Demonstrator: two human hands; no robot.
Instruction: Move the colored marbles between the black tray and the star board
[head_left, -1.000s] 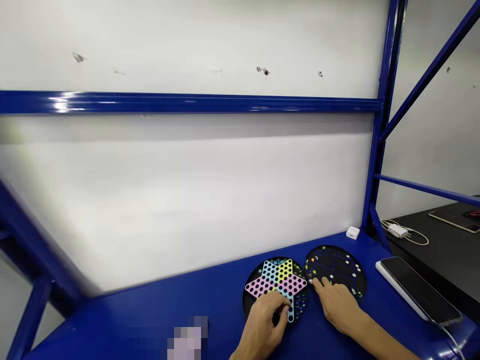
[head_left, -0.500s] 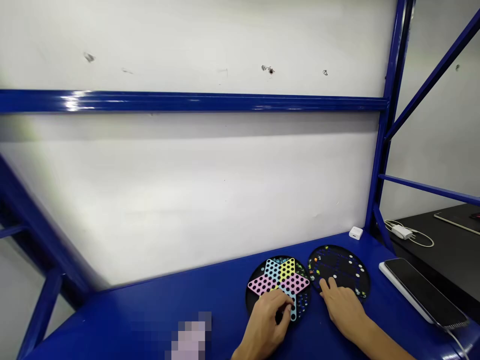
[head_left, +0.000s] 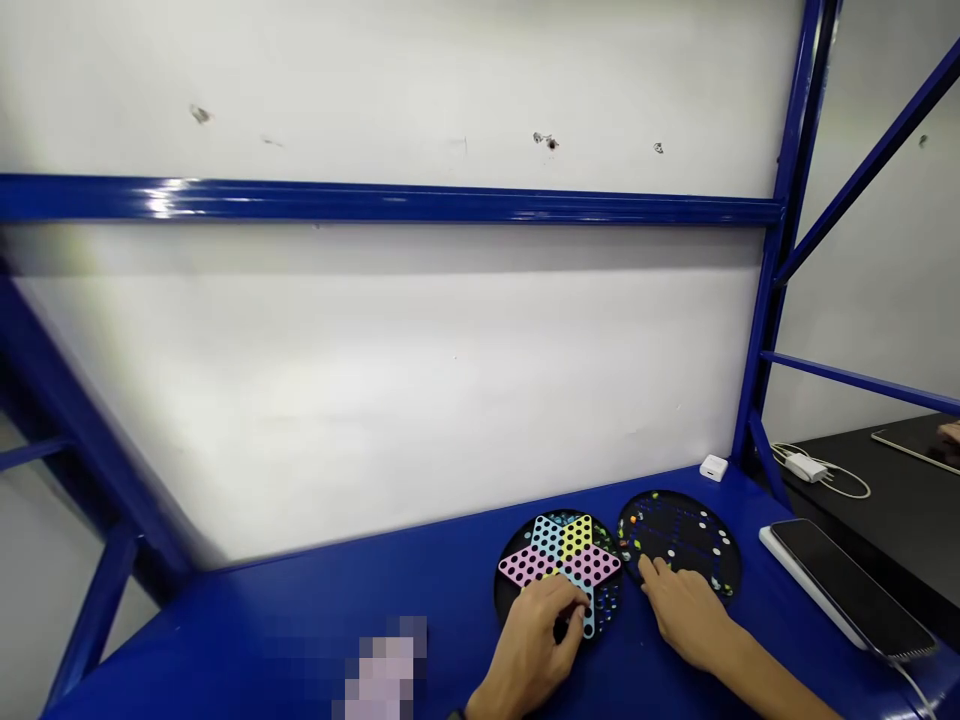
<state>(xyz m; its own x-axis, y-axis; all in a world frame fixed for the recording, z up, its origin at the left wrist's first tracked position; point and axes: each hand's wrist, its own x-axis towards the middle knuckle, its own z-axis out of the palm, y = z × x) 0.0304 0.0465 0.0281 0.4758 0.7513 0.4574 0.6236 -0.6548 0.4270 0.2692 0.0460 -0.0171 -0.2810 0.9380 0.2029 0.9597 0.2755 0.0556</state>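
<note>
A round Chinese checkers board [head_left: 593, 566] with a pink, yellow and light-blue star lies on the blue table, small dark and coloured marbles along its rim. My left hand [head_left: 534, 640] is over its near part, thumb and fingers curled into a pinch; whatever is between the fingertips is too small to make out. Beside it, touching or almost so, sits a round black tray [head_left: 679, 540] holding scattered white discs and small coloured marbles. My right hand [head_left: 684, 612] rests at the tray's near-left edge, fingers reaching forward and slightly apart, no held thing visible.
On the right is a phone [head_left: 847, 580] on a white box, with a cable. A small white adapter [head_left: 713, 468] stands by the wall. Blue frame posts [head_left: 776, 230] enclose the table [head_left: 300, 600]. A charger [head_left: 805, 467] lies on the black desk. A pixelated patch covers something front left.
The view has shifted slightly. Both hands keep almost the same place and pose. Part of another person's hand now shows at the far right edge above the black desk.
</note>
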